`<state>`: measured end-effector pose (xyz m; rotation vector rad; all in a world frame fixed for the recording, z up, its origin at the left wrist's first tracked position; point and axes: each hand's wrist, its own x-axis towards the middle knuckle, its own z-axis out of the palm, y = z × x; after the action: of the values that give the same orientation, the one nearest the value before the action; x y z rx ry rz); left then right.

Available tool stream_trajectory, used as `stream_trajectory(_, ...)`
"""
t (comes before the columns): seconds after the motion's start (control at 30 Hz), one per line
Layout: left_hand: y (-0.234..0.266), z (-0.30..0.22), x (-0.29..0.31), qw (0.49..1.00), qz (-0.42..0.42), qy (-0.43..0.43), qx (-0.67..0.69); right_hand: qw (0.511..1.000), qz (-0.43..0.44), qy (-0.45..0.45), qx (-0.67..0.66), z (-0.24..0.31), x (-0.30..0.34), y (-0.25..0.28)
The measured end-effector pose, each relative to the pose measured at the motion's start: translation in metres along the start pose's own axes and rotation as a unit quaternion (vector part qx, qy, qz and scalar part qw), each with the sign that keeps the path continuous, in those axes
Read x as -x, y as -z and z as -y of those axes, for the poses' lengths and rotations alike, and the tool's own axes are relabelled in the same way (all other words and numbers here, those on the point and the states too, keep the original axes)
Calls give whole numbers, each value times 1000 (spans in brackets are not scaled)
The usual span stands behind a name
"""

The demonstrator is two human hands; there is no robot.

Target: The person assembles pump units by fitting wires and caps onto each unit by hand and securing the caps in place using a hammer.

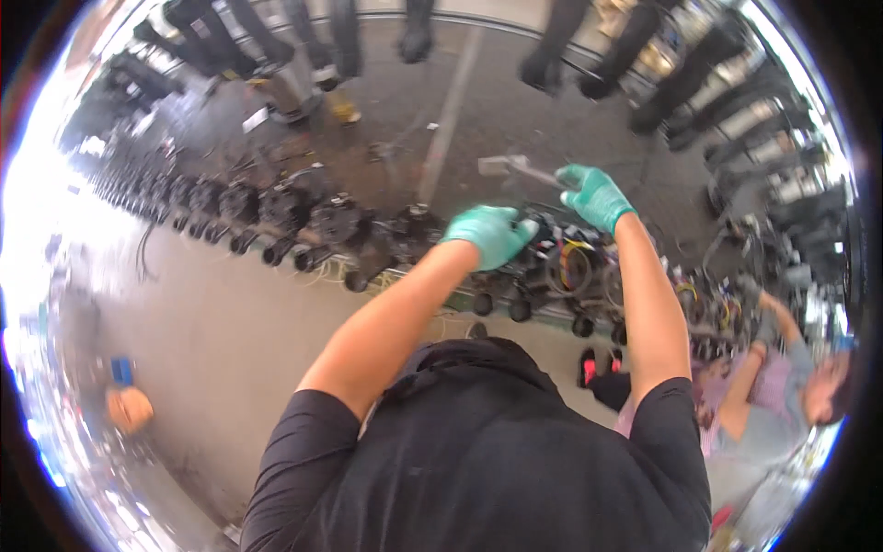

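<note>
Both my hands wear green gloves and reach over a row of black round motor-like units along the edge of a dark bench. In my right hand (596,198), closed fingers hold the thin end of a grey tool (501,166) with a wide, blocky head; motion blurs it, so its kind is unclear. The tool points left above the bench top. My left hand (489,235) is lower and to the left, its fingers curled at a dark unit with wires (544,235); whatever lies under those fingers is hidden. Yellow and coloured wires (577,262) loop just below my right hand.
More black units (285,204) line the bench to the left. Dark hanging pieces (547,55) run along the far side. A metal container (287,97) and a yellow item (342,109) stand at far left. A co-worker (763,396) works at the right.
</note>
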<state>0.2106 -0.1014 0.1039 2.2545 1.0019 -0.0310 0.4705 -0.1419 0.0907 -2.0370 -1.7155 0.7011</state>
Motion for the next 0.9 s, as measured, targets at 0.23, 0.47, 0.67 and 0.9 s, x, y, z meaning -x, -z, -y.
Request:
stream_trajectory(0.23, -38, -6, -11, 995, -7, 15, 100, 972, -136, -112, -154, -8, 175, 105)
stream_trajectory(0.47, -32, 2, -3, 995, -28, -10, 96, 961, -191, -201, 8, -28, 235, 124)
stream_trajectory(0.67, -39, 1, -3, 988, -17, 0, 154, 928, -63, -310, 197, -100, 195, 106)
stream_trajectory(0.9, -32, -4, -13, 996, -20, -6, 90, 905, 131, -335, 228, -122, 165, 103)
